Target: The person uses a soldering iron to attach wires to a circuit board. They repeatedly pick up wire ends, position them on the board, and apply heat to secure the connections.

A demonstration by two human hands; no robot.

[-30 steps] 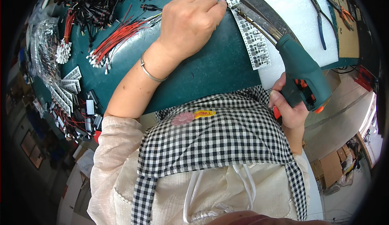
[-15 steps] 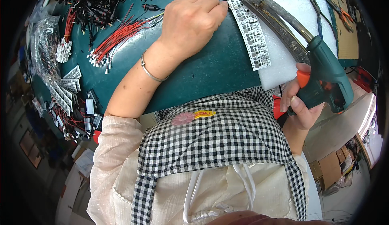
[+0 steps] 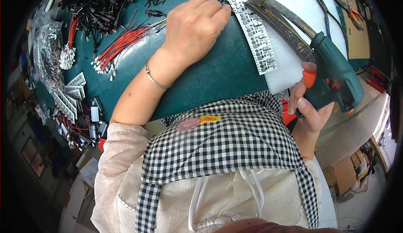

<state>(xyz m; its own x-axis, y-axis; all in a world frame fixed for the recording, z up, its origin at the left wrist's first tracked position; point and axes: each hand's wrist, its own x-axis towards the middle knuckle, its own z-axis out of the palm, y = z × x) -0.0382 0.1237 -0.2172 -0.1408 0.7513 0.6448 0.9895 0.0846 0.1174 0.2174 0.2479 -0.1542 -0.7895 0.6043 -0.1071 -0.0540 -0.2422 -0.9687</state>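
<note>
Left of the middle of the green table (image 3: pixel 201 82) lies a bundle of red wires (image 3: pixel 126 44), then the left hand (image 3: pixel 195 29), its fingers curled in beside the left edge of a white circuit board strip (image 3: pixel 257 36), though what they pinch, if anything, I cannot tell. The strip overlaps the left edge of a foam sheet (image 3: pixel 285 71). Past the table's front edge, the right hand (image 3: pixel 310 107) grips a green pistol-shaped tool (image 3: pixel 340 73), nose over the foam, with 2 pairs of pliers (image 3: pixel 327 25) toward the table's right edge.

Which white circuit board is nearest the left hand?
The long board by the left hand, along the left edge of the foam sheet; the other boards lie bunched at far left.
</note>
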